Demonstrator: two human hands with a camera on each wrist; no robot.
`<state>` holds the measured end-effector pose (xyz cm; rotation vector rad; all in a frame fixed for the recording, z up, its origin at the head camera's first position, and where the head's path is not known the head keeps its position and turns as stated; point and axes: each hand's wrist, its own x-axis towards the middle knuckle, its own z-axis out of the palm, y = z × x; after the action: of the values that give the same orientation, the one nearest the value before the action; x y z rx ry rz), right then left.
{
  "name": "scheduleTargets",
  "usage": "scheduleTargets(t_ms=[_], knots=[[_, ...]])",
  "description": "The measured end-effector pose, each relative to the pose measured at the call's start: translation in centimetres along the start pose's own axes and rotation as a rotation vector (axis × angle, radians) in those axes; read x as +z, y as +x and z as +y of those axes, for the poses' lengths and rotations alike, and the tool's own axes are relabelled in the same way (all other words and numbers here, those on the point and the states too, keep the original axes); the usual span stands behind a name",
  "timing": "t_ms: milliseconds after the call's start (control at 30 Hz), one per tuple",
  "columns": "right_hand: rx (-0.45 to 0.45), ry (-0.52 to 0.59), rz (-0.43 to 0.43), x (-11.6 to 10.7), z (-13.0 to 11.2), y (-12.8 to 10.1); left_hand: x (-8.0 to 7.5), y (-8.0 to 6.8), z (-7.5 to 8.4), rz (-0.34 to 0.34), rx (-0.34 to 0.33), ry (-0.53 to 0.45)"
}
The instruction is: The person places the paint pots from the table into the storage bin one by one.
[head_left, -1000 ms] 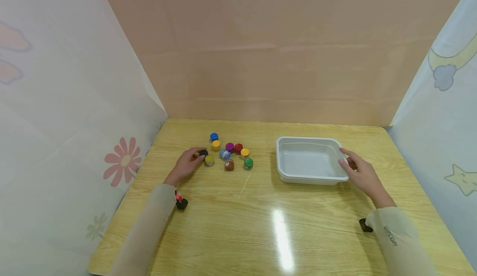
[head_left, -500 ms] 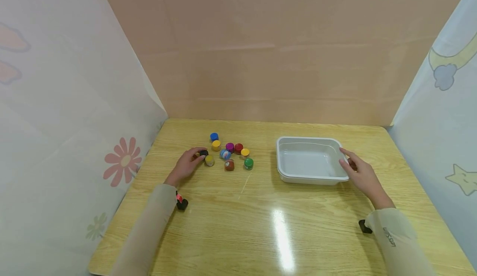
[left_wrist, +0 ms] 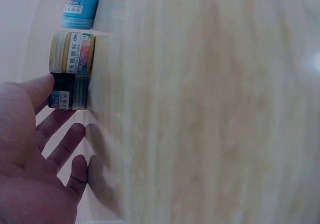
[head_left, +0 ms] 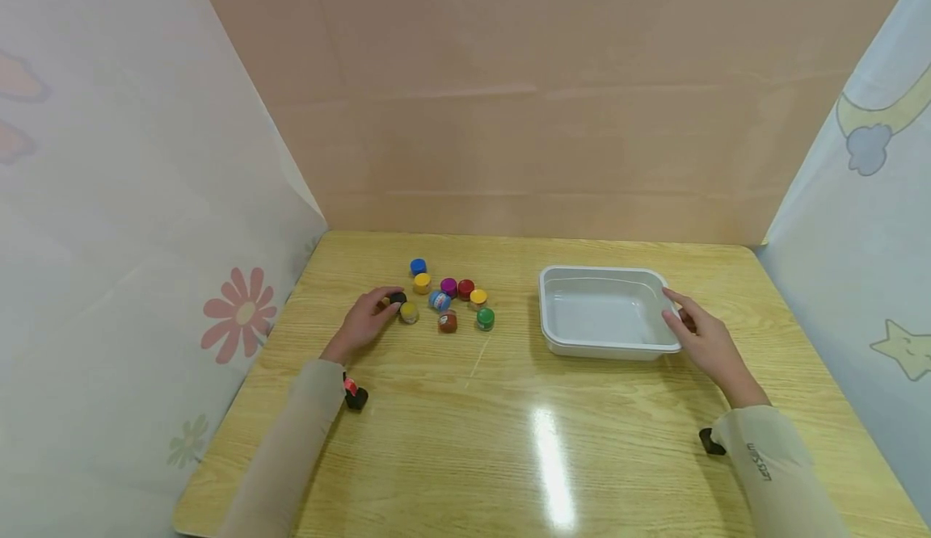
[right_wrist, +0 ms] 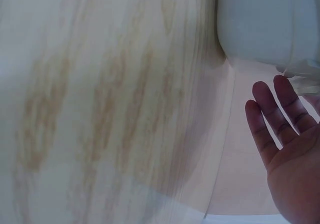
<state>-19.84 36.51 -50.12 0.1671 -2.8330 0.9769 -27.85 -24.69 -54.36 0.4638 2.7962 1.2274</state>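
Left of centre in the head view, the left hand point(head_left: 362, 324) lies on the pale wooden table point(head_left: 509, 441) with its thumb and fingertips set against a small black-lidded paint pot point(head_left: 397, 299); in the left wrist view the same pot point(left_wrist: 68, 91) sits at the upper left with the thumb touching its end and the other fingers point(left_wrist: 64, 144) spread loosely beneath it, not wrapped round it. Just beside it stands a small yellow-lidded paint pot point(head_left: 409, 313), and right of that a loose cluster of little pots with blue, orange-yellow, purple, red, light blue, brown and green lids point(head_left: 485, 318), all near the middle of the frame. Right of centre, the right hand point(head_left: 705, 340) rests with straight fingers against the right-hand rim of a shallow white rectangular plastic tray point(head_left: 575, 349), its fingers relaxed and apart, gripping nothing; the right wrist view shows the open palm point(right_wrist: 292, 154) at the lower right, just below the tray's wall point(right_wrist: 260, 24).
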Motion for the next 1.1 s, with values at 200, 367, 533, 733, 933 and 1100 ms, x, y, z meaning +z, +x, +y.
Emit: scheduleTargets(t_ms=[200,367,533,733,933,1100], knots=[[0.002,0.004,0.005,0.0,-0.1,-0.1,-0.3,0.0,0.1,-0.043,-0.045,0.011],[0.004,0.006,0.005,0.0,-0.1,0.0,-0.5,0.1,0.3,-0.059,-0.042,0.028],[0.006,0.007,0.007,0.0,-0.1,0.0,-0.4,0.2,0.6,-0.029,-0.001,0.068],[0.001,0.012,0.011,0.1,-0.1,-0.1,-0.2,0.2,0.8,0.015,-0.004,0.066],[0.01,0.009,0.009,0.0,-0.2,-0.1,-0.4,0.2,1.1,0.059,-0.046,0.082],[0.008,0.006,0.011,0.0,-0.3,-0.1,-1.1,0.1,2.9,0.091,-0.043,0.052]])
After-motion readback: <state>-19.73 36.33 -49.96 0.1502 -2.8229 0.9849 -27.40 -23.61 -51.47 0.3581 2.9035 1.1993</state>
